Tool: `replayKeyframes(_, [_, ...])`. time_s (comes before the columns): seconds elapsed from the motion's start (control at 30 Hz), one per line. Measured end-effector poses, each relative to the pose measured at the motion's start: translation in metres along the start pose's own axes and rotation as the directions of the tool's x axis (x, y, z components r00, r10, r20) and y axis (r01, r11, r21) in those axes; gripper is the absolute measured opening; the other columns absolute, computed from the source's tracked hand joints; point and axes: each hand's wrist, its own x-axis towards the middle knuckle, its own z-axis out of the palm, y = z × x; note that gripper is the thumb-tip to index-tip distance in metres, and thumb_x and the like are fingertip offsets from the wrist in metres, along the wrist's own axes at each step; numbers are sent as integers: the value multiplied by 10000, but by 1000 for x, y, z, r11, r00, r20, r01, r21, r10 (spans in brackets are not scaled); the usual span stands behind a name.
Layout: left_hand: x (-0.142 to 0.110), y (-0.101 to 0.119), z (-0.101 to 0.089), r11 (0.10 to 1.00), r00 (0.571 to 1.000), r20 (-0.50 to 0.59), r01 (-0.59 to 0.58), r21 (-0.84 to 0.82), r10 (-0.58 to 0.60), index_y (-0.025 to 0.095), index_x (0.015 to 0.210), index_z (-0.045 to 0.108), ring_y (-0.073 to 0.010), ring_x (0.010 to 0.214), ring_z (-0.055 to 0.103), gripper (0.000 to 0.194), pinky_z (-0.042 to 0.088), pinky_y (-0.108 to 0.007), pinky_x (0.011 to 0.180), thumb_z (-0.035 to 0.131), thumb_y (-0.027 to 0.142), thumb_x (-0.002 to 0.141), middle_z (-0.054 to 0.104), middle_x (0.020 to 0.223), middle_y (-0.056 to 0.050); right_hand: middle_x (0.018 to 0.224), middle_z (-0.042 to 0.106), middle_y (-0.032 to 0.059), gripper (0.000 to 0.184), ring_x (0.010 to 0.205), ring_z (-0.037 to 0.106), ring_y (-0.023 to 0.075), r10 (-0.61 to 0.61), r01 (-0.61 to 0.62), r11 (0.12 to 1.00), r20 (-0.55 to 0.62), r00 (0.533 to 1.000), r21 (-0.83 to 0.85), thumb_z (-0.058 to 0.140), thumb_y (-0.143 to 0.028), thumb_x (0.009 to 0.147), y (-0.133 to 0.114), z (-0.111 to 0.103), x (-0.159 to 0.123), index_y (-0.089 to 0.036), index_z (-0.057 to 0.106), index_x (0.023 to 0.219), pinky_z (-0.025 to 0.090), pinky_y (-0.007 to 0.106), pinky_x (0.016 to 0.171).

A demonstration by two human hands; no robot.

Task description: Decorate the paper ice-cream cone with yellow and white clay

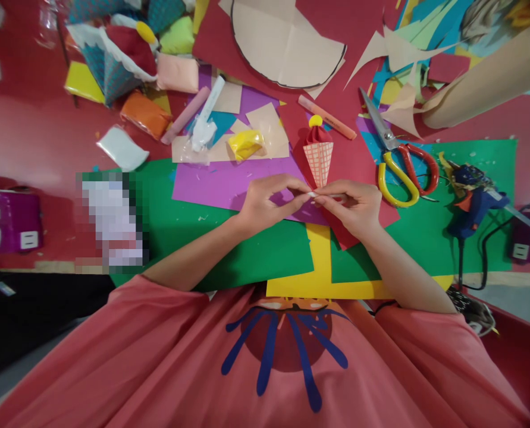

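Observation:
My left hand [267, 202] and my right hand [356, 205] meet at the fingertips, both closed in a pinch. Between them is a small white piece [311, 194], too small to tell its material. Just beyond the fingertips lies a little paper ice cream cone [319, 163] with a grid pattern, a red top and a yellow ball. A packet of yellow clay-like material [245, 144] rests left of the cone on paper scraps. An orange marker-like stick [327, 117] lies behind the cone.
Scissors [388, 139] with red and yellow handles lie to the right, near a blue glue gun [474, 208] with a cord. A larger blue cone [113, 65] and several coloured packets sit at back left. Green sheets [229, 249] cover the front; a cardboard tube [479, 83] stands back right.

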Motion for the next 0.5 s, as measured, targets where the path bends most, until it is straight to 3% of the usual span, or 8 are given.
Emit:
replayKeyframes(0.13, [0, -2, 0, 1000, 1000, -1, -3, -28, 3, 173, 828, 686, -88, 722, 715, 20, 554, -159, 692, 690, 191, 835, 755, 786, -5, 904, 786, -8, 235, 813, 751, 139, 21, -23, 997, 38, 999, 70, 781, -258, 742, 1, 0, 1, -247, 749, 974, 622, 225, 694])
replayKeyframes(0.23, [0, -2, 0, 999, 999, 17, 33, -30, -32, 170, 812, 690, -83, 725, 715, 52, 549, -150, 695, 689, 214, 841, 758, 787, -5, 893, 786, -1, 158, 810, 749, 145, 33, -36, 999, 56, 998, 38, 752, -258, 772, 1, 0, 2, -232, 756, 928, 629, 245, 711])
replayKeyframes(0.4, [1, 0, 0, 978, 974, 99, 209, -22, -206, 175, 876, 695, -103, 771, 718, 177, 563, -182, 716, 664, 349, 864, 766, 847, -19, 812, 772, 2, 48, 742, 730, 136, 73, -72, 997, 51, 996, -33, 719, -252, 794, -2, -5, 7, -218, 738, 823, 627, 254, 690])
replayKeyframes(0.5, [1, 0, 0, 951, 951, 92, 301, -68, -295, 172, 963, 682, -112, 802, 717, 225, 568, -201, 725, 632, 376, 883, 763, 904, -41, 789, 754, 3, 26, 745, 711, 129, 89, -84, 994, 72, 993, -77, 715, -230, 781, 0, -14, 14, -212, 717, 799, 604, 242, 685])
